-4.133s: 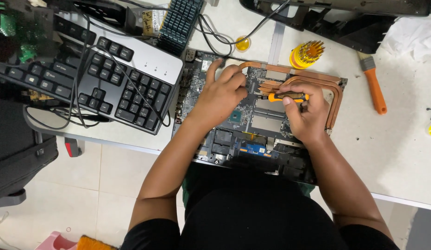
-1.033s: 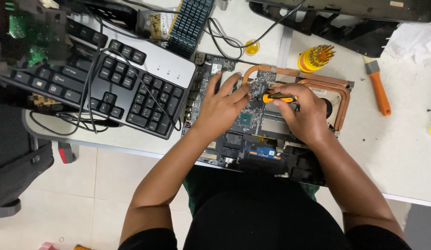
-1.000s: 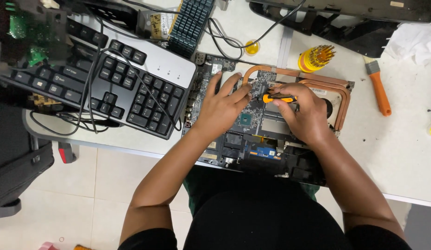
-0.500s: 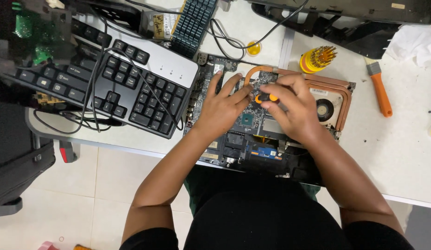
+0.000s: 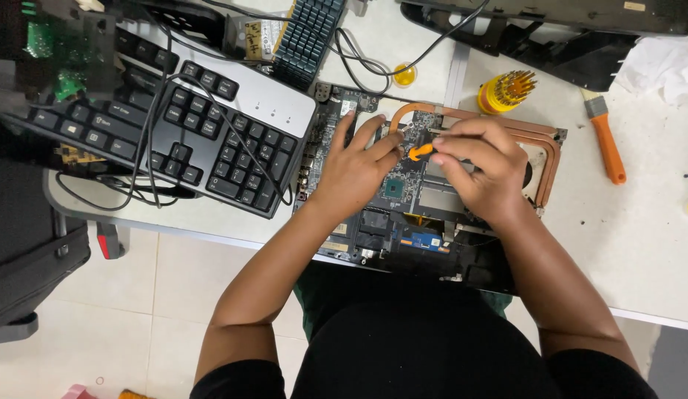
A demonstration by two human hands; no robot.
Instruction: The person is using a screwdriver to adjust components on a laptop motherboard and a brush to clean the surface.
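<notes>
Work piece: bare green-and-black laptop circuit board [image 5: 403, 199] with chips exposed, lying flat at the near edge of the white tabletop [image 5: 647, 244], directly in front of the person.
Cooling part: bent copper heat pipe [image 5: 547, 159] looping along the board's far and right side, with a round fan housing partly hidden behind the right hand.
Tool: small screwdriver with an orange handle [image 5: 420, 152]; only a short piece of handle shows, between the two hands.
Tool axis: roughly left to right, tilted slightly down toward the left; tip hidden by the fingers, so the exact contact spot cannot be told.
Right hand [image 5: 483, 171]: grip closed around the screwdriver handle from the right, fingers curled over it.
Left hand [image 5: 355, 166]: flat on the board's left half, palm down, fingers spread; grip holds nothing, fingertips just beside the orange handle.
Nearer hand: the right hand carries the tool; the left sits just to its left.
Surroundings: black-and-silver keyboard [image 5: 188, 125] to the left, yellow round bit holder [image 5: 503, 90] beyond the board, orange-handled brush [image 5: 606, 140] well to the right.
</notes>
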